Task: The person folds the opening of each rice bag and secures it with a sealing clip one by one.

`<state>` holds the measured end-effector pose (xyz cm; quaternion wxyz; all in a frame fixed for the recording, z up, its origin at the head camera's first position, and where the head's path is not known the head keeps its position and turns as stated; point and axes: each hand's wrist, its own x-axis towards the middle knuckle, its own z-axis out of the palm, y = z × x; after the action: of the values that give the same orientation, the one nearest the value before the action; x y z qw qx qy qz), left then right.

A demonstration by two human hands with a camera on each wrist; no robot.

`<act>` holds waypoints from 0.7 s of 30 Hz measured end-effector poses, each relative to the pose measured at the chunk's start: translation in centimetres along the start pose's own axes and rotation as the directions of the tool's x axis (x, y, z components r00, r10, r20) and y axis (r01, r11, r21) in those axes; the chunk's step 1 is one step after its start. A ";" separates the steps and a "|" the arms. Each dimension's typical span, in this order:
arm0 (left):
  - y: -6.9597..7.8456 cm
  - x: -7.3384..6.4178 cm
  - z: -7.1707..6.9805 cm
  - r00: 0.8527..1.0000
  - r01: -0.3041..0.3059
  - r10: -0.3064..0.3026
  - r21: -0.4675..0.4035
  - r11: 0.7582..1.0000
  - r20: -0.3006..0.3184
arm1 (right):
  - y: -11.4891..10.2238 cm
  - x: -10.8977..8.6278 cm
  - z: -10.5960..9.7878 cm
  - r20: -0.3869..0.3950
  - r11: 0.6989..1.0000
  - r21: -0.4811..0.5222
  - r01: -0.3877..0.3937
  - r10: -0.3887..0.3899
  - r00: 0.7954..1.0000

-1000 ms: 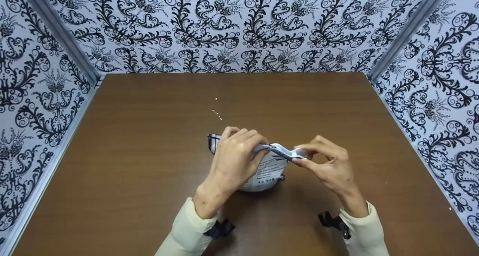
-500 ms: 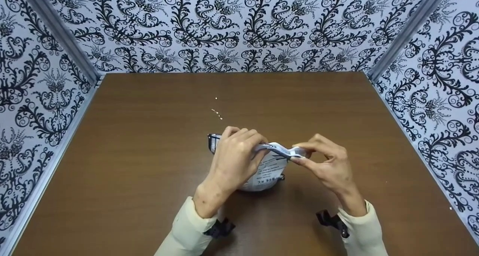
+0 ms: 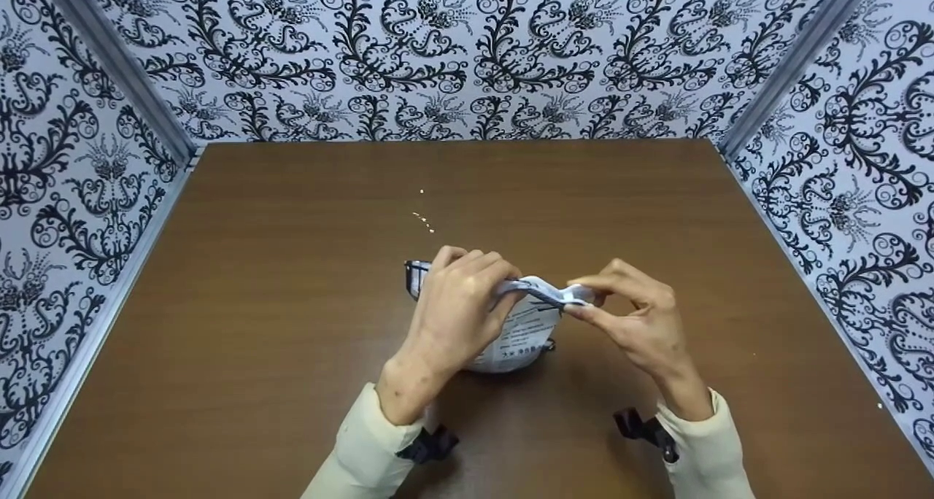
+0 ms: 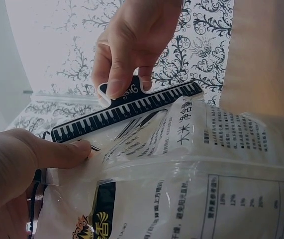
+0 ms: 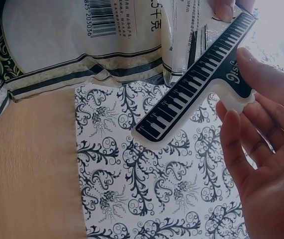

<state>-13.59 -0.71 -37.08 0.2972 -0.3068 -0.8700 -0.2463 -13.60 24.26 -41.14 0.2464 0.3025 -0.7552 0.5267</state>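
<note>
A clear plastic bag of rice (image 3: 514,338), with printed labels, stands upright at the middle of the table. Its folded top is pinched between the thumb and fingers of my left hand (image 3: 456,309), which covers much of the bag in the head view. My right hand (image 3: 646,313) pinches the handle of a long bag clip (image 5: 196,74) patterned with black and white piano keys. The clip (image 4: 127,114) lies along the bag's top edge, its far end close to my left thumb (image 4: 67,149). How deep the plastic sits inside the clip cannot be told.
The brown wooden table (image 3: 292,338) has a few small pale grains (image 3: 423,222) beyond the bag. Patterned black-and-white panels (image 3: 467,54) wall in the back and sides. Black wrist straps (image 3: 430,444) show at both cream sleeves.
My right hand has shifted very slightly left and up with the clip. The left hand and the bag look still.
</note>
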 end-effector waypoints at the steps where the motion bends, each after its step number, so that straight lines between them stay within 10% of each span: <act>1: 0.0 0.0 0.0 1.000 0.000 0.000 -0.001 1.000 -0.001 | 0.0 0.0 0.0 0.000 1.000 -0.001 0.003 -0.003 1.000; 21: 0.0 0.0 0.1 1.000 -0.001 0.001 -0.004 1.000 -0.012 | -0.2 0.2 -0.1 0.002 1.000 -0.016 0.024 -0.024 1.000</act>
<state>-13.65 -0.71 -37.11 0.3019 -0.3063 -0.8676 -0.2494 -13.60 24.21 -40.84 0.2544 0.3099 -0.7560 0.5174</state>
